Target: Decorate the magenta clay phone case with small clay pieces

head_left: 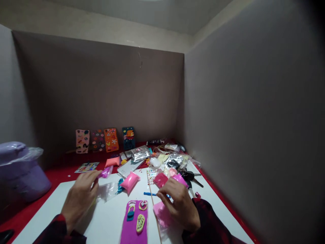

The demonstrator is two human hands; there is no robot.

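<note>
My left hand (82, 193) pinches a small purple clay packet (105, 172) in clear plastic, held above the white board. Below it lies a crumpled clear bag (107, 191). My right hand (179, 200) is curled with thumb and fingertips together; what it holds, if anything, is hidden. A blue stick-like tool (149, 194) runs behind its fingers. Close to that hand are a light pink clay packet (161, 212), a dark pink packet (160, 180) and a magenta packet (180, 180). Between my hands lies a purple phone case (134, 228) decorated with yellow, white and teal clay shapes.
A pink clay pouch (130, 182) lies mid-board beside a sheet of gem stickers (151, 177). Keys (194, 177) and silver bags (140, 154) clutter the back right. Several decorated phone cases (111, 139) lean on the rear wall. A purple bin (25, 176) stands left.
</note>
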